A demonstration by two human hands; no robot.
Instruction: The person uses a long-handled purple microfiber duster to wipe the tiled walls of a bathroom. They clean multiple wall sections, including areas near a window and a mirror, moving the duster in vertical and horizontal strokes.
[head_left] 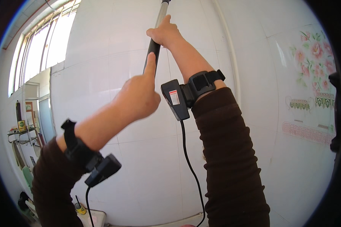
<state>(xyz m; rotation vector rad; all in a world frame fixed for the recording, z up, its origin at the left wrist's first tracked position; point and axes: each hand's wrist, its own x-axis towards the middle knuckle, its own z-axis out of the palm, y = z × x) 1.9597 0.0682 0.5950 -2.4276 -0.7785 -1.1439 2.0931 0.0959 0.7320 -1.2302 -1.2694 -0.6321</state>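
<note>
Both of my arms are raised in front of a white tiled wall, gripping a long pole (154, 47) with a black grip and a silvery upper section. My right hand (165, 33) is wrapped round it higher up, with one finger pointing along the shaft. Lower on the black grip, my left hand (138, 94) is closed on the pole, its index finger stretched up along it. The pole slants up past the top edge, so its far end is out of sight. Each wrist wears a strapped black box with a cable.
White tiled wall (147, 159) stands ahead, with a pale vertical pipe (231, 49) on it. A barred window (45, 43) is at upper left, above a small shelf (22, 131) holding items. A yellow can (80, 208) stands on a white-topped table (96, 217) at lower left. Flower decoration (316, 56) covers the right wall.
</note>
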